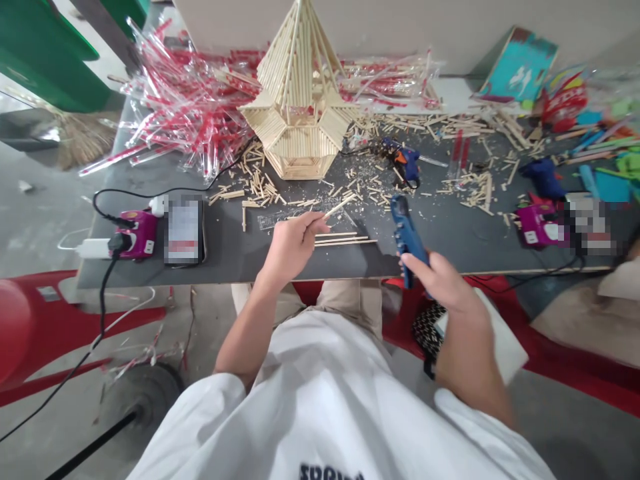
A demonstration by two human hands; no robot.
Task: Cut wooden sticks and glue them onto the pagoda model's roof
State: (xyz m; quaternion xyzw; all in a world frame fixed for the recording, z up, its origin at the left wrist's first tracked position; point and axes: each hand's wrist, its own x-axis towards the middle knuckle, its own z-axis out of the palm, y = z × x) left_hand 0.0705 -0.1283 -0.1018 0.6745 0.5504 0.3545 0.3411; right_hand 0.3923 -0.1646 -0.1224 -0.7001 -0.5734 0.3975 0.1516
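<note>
My left hand [293, 245] is closed in a pinch on a thin wooden stick [341, 207], which points up and to the right over the table. Beneath and beside that hand, several longer wooden sticks [345, 241] lie side by side, near a clear ruler [273, 220]. My right hand [447, 280] grips a pair of blue pliers [410, 233] at the table's front edge, the head pointing away from me. The pliers and the held stick are apart. Behind my hands stands a lantern-like model [305, 143] built of wooden sticks, with a tall pointed roof.
Red-and-clear plastic wrappers [185, 100] heap at the back left. Stick offcuts [260, 183] litter the table [230, 247]. A blue glue gun [407, 163] lies behind the pliers. A phone [184, 230] and a purple power socket [137, 233] with cables sit left; another person's arm [620, 287] shows right.
</note>
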